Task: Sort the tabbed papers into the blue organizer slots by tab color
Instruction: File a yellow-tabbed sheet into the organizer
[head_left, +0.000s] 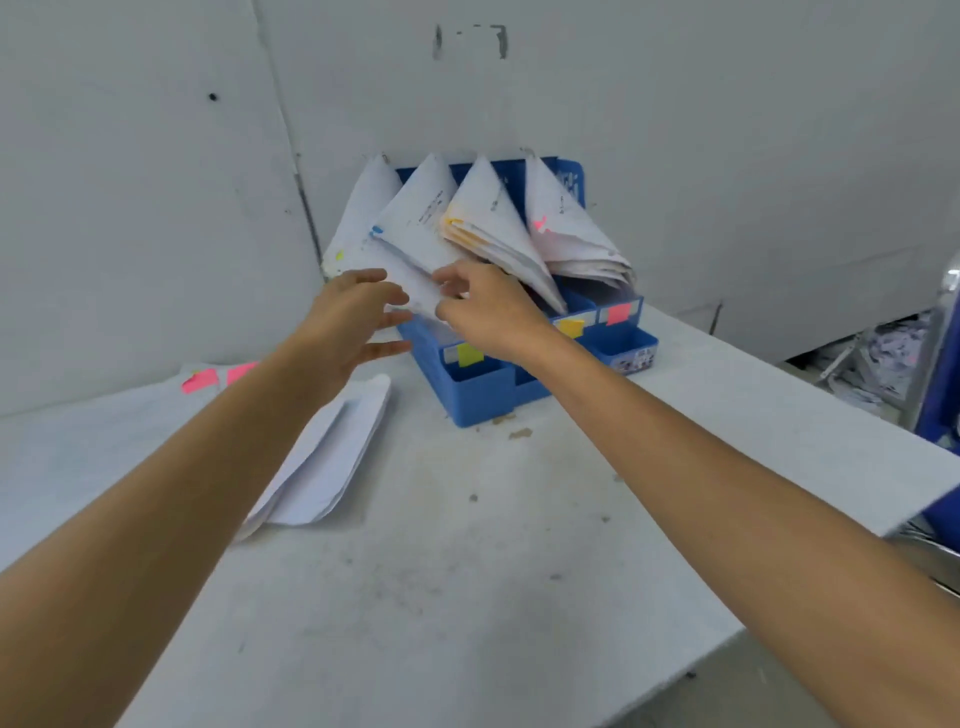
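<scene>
We see the blue organizer (467, 400) at the far centre of the bench (467, 571), its back against the wall (675, 130). Four paper stacks lean in its slots, L to R: yellow-green-tab stack (358, 218), blue-tab stack (421, 218), orange-tab stack (488, 218), pink-tab stack (566, 234). On the front wall of the slots we make out a yellow-green label (470, 353), an orange label (571, 327) and a pink label (618, 313); the R hand hides whatever sits between the first two.

Both hands meet at the low front edge of the blue-tab stack. The L hand (353, 317) has a slack grip w/ fingers straight and spread, tips at the sheet's left edge; we can't tell if they press it. The R hand (488, 306) has a tighter grip, w/ fingers curled and thumb opposite, pinching the bottom of the blue-tab stack.

On the near left of the bench lie loose papers (332, 457), white sheets overlapping, partly under the L forearm. Farther left more sheets show pink tabs (200, 382).
</scene>
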